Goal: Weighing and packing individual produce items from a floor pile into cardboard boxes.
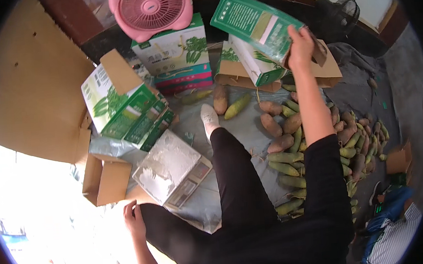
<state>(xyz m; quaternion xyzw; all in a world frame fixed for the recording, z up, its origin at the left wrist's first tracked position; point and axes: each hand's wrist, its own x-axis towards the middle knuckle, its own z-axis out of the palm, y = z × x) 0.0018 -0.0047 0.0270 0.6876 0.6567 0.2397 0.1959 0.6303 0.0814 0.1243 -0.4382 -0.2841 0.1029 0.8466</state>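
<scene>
My right hand [300, 47] reaches far forward and grips a green and white cardboard box [250, 25] by its right end. Thumb and fingers are closed on that end. The box is held tilted above another green and white carton [255, 62] with its brown flaps spread. My left hand [135, 220] is beside my left knee, its fingers loosely bent and a little apart, with nothing seen in them. In front of that knee stands a scale [170, 169] with a white-smeared top. Green and brown radishes [285, 168] lie heaped along my right side.
A pink fan [151, 8] sits on stacked cartons [174, 53] at the back. More green cartons [121, 106] and an open brown box [107, 181] stand at left. A black fan [343, 12] is at back right. Another person's striped clothing [395, 239] shows at lower right.
</scene>
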